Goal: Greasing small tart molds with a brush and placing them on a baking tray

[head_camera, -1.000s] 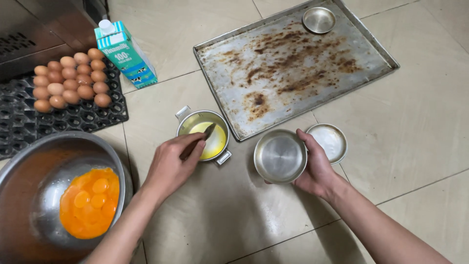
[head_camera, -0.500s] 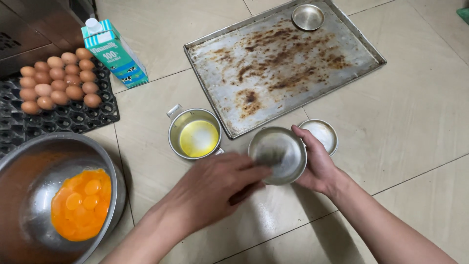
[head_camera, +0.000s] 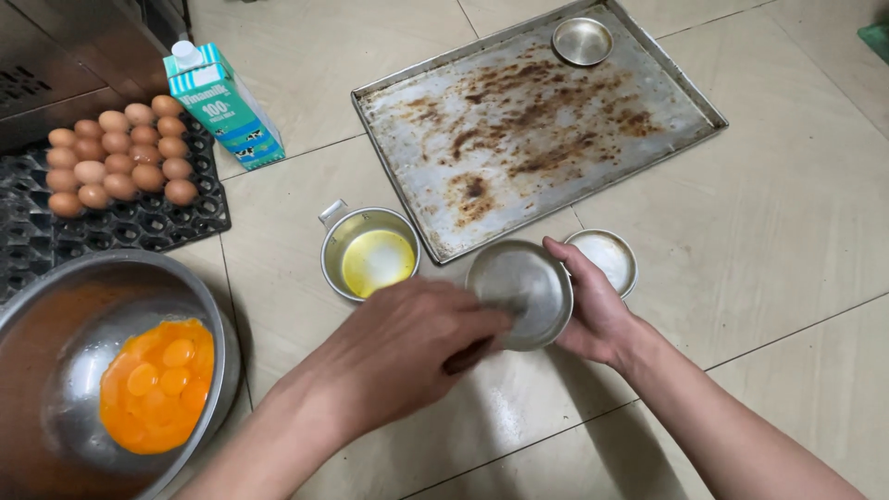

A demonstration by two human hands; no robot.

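Two hands meet over one small round metal tin (head_camera: pixel 519 292) on the tiled floor (head_camera: pixel 796 231). Our right hand (head_camera: pixel 593 310) grips its rim from three o'clock; our left hand (head_camera: pixel 407 352), closed around a blurred tool, reaches in from eight o'clock. We count three such tins, one stained tray (head_camera: pixel 537 130), one cup of yellow liquid (head_camera: pixel 370 255), one bowl of yolks (head_camera: pixel 111 370).

left hand (head_camera: pixel 407 347) motion-blurred, its tool hidden, steel bowl (head_camera: pixel 56 306) cropped

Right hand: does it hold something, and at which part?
The right hand holds a small round metal mould tilted, gripped at its right rim, thumb over the edge.
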